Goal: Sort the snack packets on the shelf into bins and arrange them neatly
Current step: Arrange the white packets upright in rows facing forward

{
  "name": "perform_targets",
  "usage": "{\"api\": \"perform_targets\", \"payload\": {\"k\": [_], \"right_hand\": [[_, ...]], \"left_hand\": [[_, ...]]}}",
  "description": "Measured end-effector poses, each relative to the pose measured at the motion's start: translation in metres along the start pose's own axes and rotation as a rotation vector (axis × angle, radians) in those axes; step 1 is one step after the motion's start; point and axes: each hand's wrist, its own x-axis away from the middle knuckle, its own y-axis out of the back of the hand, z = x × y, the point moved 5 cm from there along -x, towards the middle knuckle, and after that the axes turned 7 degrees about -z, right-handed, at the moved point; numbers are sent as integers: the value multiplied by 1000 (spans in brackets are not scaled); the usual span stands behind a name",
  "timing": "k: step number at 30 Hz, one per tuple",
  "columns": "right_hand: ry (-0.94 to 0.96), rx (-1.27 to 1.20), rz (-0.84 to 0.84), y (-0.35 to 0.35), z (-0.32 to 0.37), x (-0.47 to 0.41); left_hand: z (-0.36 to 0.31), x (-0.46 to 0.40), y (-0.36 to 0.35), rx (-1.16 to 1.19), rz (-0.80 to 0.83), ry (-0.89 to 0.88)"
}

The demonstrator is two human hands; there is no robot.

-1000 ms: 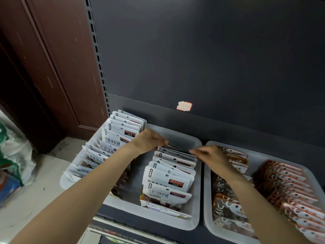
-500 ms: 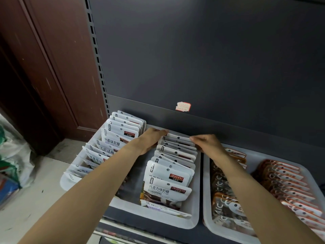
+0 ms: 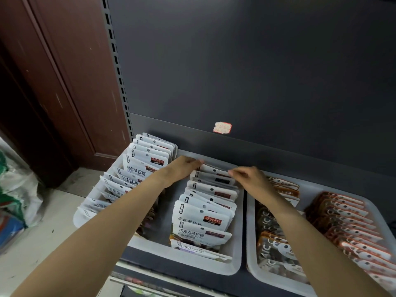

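Note:
A white bin [image 3: 236,249] on the shelf holds two rows of white snack packets: a left row [image 3: 147,159] and a right row [image 3: 203,213] leaning back like files. My left hand [image 3: 182,170] holds the left edge of the rearmost packets [image 3: 214,173] in the right row. My right hand [image 3: 250,179] pinches their right edge with curled fingers. Both hands are at the back of the bin, close to its rear wall. A second white bin [image 3: 250,254] to the right holds a brown packet row [image 3: 272,239] and an orange packet row [image 3: 351,228].
The dark shelf back panel [image 3: 257,71] rises right behind the bins, with a torn price sticker [image 3: 222,127]. A slotted upright [image 3: 117,69] and a brown door [image 3: 53,82] stand on the left. Bags [image 3: 15,189] lie on the floor at the far left.
Both hands have pushed the rear packets of the right row back toward the bin's rear wall. The row stands more upright and more tightly packed at the back.

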Motion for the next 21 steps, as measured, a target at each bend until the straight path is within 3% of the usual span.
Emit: {"api": "perform_targets", "payload": {"k": [5,10,17,21], "right_hand": [[11,-92,-12,5,0,-3],[75,11,-97,0,-5,-7],[76,-4,1,1,-4,-6],[85,32,-38,1,-6,-5]], "left_hand": [[-2,2,2,-39,-73,-100],[-3,0,-4,-52,-37,-125],[-1,-4,-5,-126,-69,-128],[-6,9,-5,-138,-77,-232]]}}
